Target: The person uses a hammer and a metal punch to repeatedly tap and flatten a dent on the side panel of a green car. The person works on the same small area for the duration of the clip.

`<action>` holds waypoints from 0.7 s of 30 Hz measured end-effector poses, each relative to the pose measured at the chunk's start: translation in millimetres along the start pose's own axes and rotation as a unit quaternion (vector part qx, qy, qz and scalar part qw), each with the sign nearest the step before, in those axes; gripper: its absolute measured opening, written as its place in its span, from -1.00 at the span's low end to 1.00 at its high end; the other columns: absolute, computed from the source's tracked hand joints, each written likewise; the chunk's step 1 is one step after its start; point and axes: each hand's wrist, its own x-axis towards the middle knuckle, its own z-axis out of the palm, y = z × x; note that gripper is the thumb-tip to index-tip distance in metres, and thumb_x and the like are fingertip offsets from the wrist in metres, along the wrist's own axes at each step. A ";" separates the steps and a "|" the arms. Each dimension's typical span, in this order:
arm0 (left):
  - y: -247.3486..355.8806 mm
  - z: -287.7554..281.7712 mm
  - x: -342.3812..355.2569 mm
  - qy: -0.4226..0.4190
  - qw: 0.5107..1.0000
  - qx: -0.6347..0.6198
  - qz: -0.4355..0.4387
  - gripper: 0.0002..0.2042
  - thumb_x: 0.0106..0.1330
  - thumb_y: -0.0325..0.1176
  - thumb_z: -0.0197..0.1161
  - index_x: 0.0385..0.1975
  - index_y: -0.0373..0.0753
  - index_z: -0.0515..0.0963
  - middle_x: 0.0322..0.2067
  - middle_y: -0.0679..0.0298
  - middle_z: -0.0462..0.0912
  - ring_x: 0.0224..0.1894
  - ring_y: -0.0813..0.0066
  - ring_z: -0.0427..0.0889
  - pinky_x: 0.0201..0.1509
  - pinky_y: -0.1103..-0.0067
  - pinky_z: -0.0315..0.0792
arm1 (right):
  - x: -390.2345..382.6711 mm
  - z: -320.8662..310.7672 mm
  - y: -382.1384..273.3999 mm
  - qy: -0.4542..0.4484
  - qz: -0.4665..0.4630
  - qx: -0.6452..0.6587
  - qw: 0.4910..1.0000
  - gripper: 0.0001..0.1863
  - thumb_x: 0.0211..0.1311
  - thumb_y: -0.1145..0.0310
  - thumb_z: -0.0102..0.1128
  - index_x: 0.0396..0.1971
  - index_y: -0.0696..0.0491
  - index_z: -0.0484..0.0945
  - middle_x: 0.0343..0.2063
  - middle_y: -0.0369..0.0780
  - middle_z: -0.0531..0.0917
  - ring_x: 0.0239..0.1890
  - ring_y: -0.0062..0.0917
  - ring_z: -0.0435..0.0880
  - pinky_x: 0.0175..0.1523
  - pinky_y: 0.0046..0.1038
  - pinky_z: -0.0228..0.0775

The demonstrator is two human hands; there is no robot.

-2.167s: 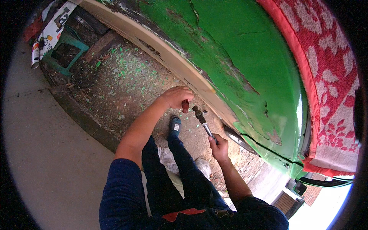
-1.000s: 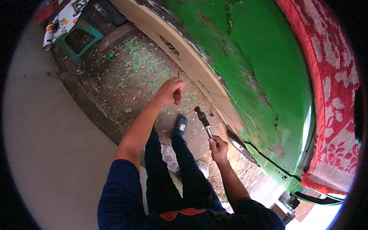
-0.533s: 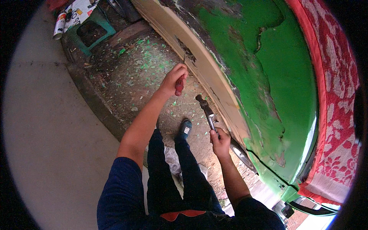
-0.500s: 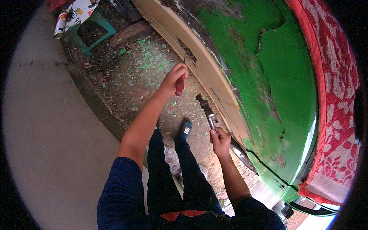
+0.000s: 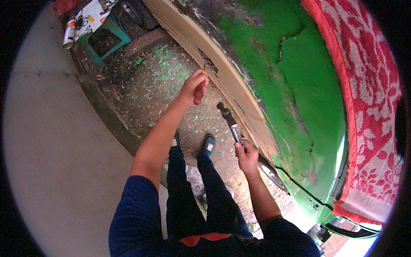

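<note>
My left hand (image 5: 195, 85) is closed round the red handle (image 5: 198, 96) of a thin metal tool, likely a screwdriver. Its shaft points up toward the rusted, flaking patch (image 5: 209, 62) on the car's beige lower sill (image 5: 239, 98); whether the tip touches it I cannot tell. My right hand (image 5: 247, 156) grips a hammer (image 5: 234, 129), its dark head a short way below and right of the red handle, not touching it. Above the sill, the car's green body panel (image 5: 314, 90) has cracked, peeling paint and dark bare patches.
A red patterned cloth (image 5: 368, 107) drapes over the car at right. A teal plastic stool (image 5: 120, 43) stands upper left beside a spray can (image 5: 68, 34) and a printed white board (image 5: 90, 15). My feet stand on dirt with green flakes, beside a concrete slab (image 5: 64, 137) and crumpled plastic (image 5: 192, 182).
Both hands have moved up along the sill over the past two seconds, the red-handled tool now nearer the rusted patch. My grips are unchanged.
</note>
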 end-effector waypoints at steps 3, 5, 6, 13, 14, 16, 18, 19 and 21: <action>8.4 0.7 2.0 0.004 0.986 0.129 0.109 -0.89 0.26 -0.47 0.02 -0.53 -0.24 0.33 -0.34 0.36 0.31 -0.50 0.69 0.34 -0.48 0.74 0.23 | -3.9 -7.8 -5.6 0.005 -0.003 0.004 1.000 -0.78 0.26 0.29 0.24 -0.31 0.17 0.62 -0.74 -0.29 0.50 -0.67 -0.67 0.46 -0.53 -0.54 0.29; 13.1 -2.9 4.2 0.021 0.987 0.134 0.082 -0.94 0.15 -0.54 0.05 -0.51 -0.25 0.34 -0.35 0.30 0.32 -0.44 0.58 0.36 -0.39 0.69 0.26 | -6.4 -12.1 -11.5 0.010 0.002 0.010 1.000 -0.78 0.26 0.29 0.24 -0.32 0.17 0.62 -0.74 -0.29 0.50 -0.67 -0.67 0.46 -0.53 -0.55 0.28; 20.4 -4.6 5.5 0.034 0.997 0.069 -0.008 -0.90 0.04 -0.61 0.07 -0.50 -0.26 0.33 -0.36 0.25 0.33 -0.38 0.47 0.38 -0.31 0.65 0.29 | -7.5 -14.1 -12.6 0.013 0.001 0.011 1.000 -0.79 0.26 0.30 0.24 -0.32 0.17 0.62 -0.74 -0.30 0.50 -0.67 -0.67 0.45 -0.53 -0.55 0.28; 14.5 -24.8 13.4 0.005 0.964 0.201 0.172 -0.93 0.23 -0.50 0.02 -0.49 -0.23 0.32 -0.36 0.35 0.29 -0.50 0.66 0.34 -0.47 0.71 0.25 | -0.4 -14.7 -20.0 0.008 -0.026 -0.007 1.000 -0.79 0.25 0.30 0.26 -0.33 0.16 0.62 -0.74 -0.29 0.48 -0.67 -0.68 0.41 -0.54 -0.55 0.24; 12.4 -29.4 14.1 0.003 0.944 0.261 0.204 -0.93 0.23 -0.50 0.02 -0.48 -0.23 0.32 -0.36 0.35 0.29 -0.50 0.66 0.34 -0.46 0.71 0.24 | 2.8 -13.3 -20.4 0.002 -0.032 -0.016 0.999 -0.80 0.25 0.30 0.26 -0.33 0.15 0.62 -0.74 -0.29 0.48 -0.67 -0.68 0.40 -0.54 -0.55 0.23; 16.4 -31.5 14.8 -0.027 0.971 0.198 0.132 -0.93 0.17 -0.55 0.04 -0.48 -0.23 0.31 -0.36 0.35 0.29 -0.48 0.64 0.34 -0.44 0.70 0.25 | 4.2 -9.3 -20.4 0.008 -0.023 -0.008 1.000 -0.80 0.24 0.30 0.27 -0.33 0.15 0.62 -0.74 -0.28 0.47 -0.67 -0.67 0.40 -0.54 -0.54 0.22; 19.1 -37.3 18.1 -0.042 0.996 0.080 0.018 -0.88 0.11 -0.61 0.07 -0.47 -0.23 0.31 -0.37 0.34 0.29 -0.45 0.61 0.34 -0.41 0.69 0.27 | 4.9 -4.6 -18.9 0.008 -0.013 -0.006 1.000 -0.80 0.23 0.30 0.27 -0.32 0.15 0.62 -0.73 -0.27 0.48 -0.67 -0.66 0.40 -0.53 -0.54 0.23; 20.0 -42.5 23.2 -0.041 0.997 -0.008 -0.059 -0.86 0.07 -0.63 0.08 -0.46 -0.23 0.30 -0.38 0.34 0.30 -0.44 0.59 0.35 -0.40 0.68 0.28 | 4.1 -2.6 -16.7 0.005 -0.008 -0.007 1.000 -0.80 0.23 0.30 0.27 -0.32 0.15 0.63 -0.73 -0.27 0.48 -0.66 -0.66 0.40 -0.53 -0.54 0.24; 21.4 -48.9 26.8 -0.059 0.995 -0.003 -0.084 -0.81 0.01 -0.67 0.10 -0.46 -0.24 0.30 -0.40 0.33 0.29 -0.41 0.56 0.36 -0.37 0.65 0.29 | 3.5 -1.2 -16.5 0.002 -0.002 -0.015 1.000 -0.79 0.23 0.30 0.28 -0.31 0.16 0.63 -0.72 -0.26 0.49 -0.66 -0.66 0.41 -0.52 -0.54 0.25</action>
